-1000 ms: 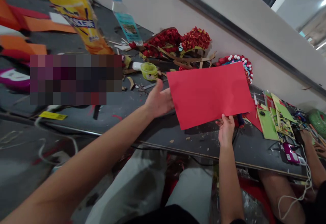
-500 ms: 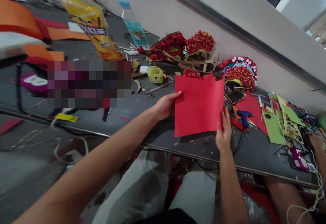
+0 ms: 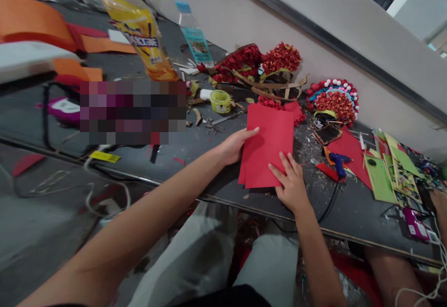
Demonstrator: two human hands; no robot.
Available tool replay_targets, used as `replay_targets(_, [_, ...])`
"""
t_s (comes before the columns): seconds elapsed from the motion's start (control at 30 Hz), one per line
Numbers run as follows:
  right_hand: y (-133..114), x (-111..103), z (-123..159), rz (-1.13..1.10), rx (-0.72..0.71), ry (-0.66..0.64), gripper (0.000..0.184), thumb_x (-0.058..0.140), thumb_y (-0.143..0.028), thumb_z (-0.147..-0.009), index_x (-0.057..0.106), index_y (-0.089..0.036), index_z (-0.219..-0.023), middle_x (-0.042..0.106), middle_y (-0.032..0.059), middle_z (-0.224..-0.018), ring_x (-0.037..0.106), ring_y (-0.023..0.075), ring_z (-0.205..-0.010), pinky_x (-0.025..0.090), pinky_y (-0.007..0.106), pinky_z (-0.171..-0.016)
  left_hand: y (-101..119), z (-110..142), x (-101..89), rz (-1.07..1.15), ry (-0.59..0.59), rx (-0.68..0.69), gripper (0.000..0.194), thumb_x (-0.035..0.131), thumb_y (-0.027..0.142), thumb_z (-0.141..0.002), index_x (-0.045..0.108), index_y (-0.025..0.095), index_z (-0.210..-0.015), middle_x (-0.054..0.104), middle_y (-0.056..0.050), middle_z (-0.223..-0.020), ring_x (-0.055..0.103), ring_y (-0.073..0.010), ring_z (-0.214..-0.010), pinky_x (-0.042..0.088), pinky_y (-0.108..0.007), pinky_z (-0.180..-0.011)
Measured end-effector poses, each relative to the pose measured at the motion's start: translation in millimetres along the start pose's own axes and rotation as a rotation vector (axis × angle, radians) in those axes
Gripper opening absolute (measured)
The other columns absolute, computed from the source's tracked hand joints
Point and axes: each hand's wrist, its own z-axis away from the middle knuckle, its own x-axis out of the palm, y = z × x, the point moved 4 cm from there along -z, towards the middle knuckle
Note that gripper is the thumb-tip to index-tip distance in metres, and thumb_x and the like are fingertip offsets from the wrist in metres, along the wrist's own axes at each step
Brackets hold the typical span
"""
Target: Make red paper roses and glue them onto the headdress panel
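Observation:
A sheet of red paper (image 3: 267, 135) is folded over, its layers slightly offset at the lower left, just above the near edge of the dark table (image 3: 195, 167). My left hand (image 3: 236, 148) grips its left side, thumb on top and the other fingers hidden beneath. Across the lower right part of the paper lies my right hand (image 3: 291, 181), its fingers spread flat on the surface. Beyond the paper are red petal-like decorations (image 3: 282, 58). To the right of my right hand rest a red-handled cutter (image 3: 326, 170) and a blue glue gun (image 3: 338, 163).
An orange drink bottle (image 3: 141, 37), a water bottle (image 3: 195, 42) and a yellow tub (image 3: 220, 101) stand further back. A round beaded decoration (image 3: 333, 100) leans by the wall. Green card pieces (image 3: 380, 179) lie right, near another person's hand (image 3: 438, 204). Scraps litter the table.
The red sheet has gone from spread out to folded over, with its right side brought leftward. My right hand has moved left from the sheet's edge onto its face.

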Motion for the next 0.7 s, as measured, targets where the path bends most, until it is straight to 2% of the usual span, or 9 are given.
replay_targets(0.53, [-3.5, 1.7, -1.3, 0.063, 0.037, 0.04, 0.059, 0.052, -0.015, -0.074, 0.051, -0.03, -0.131, 0.037, 0.0043, -0.148, 0.027, 0.0255, -0.138, 0.032, 0.04, -0.1, 1.0, 2.6, 4.6, 0.012, 0.038, 0.018, 0.009, 0.056, 0.014, -0.081, 0.064, 0.013, -0.086, 0.07, -0.007, -0.07, 0.066, -0.0179, -0.055, 0.056, -0.026, -0.053])
replay_targets(0.7, [-5.6, -0.2, -3.5, 0.074, 0.046, 0.014, 0.055, 0.054, -0.021, -0.077, 0.051, -0.032, -0.13, 0.038, 0.0041, -0.148, 0.03, 0.027, -0.135, 0.032, 0.04, -0.098, 0.9, 4.7, 6.3, 0.008, 0.055, 0.001, 0.011, 0.055, 0.013, -0.081, 0.064, 0.012, -0.088, 0.069, -0.006, -0.068, 0.065, -0.0176, -0.053, 0.056, -0.027, -0.053])
